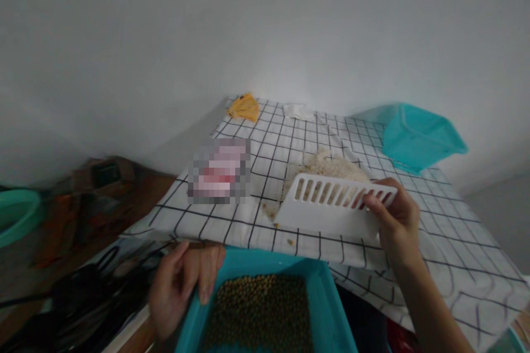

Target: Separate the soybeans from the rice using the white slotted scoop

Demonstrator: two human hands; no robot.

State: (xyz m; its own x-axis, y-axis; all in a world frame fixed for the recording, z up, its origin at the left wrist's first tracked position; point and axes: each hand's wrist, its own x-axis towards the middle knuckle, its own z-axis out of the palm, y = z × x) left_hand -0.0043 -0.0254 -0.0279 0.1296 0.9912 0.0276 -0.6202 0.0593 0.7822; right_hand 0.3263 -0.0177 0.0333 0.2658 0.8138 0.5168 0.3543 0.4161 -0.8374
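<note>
My right hand (395, 218) is closed on the right end of a white slotted plastic tray (331, 207), holding it tilted on a table covered by a white grid-patterned cloth (447, 220). Just behind the tray lies a heap of pale rice-like grains (327, 164), and a few loose grains lie at the cloth's front edge. My left hand (182, 281) grips the left rim of a teal tub (323, 309) held below the table edge. The tub contains small brownish-green beans (260, 311).
A second teal tub (418, 135) lies tipped at the table's back right. A yellow cloth scrap (245, 107) and a blurred pink packet (219, 171) rest on the tablecloth. Dark cables and clutter (91, 281) fill the lower surface to the left, with a green bowl (16, 215).
</note>
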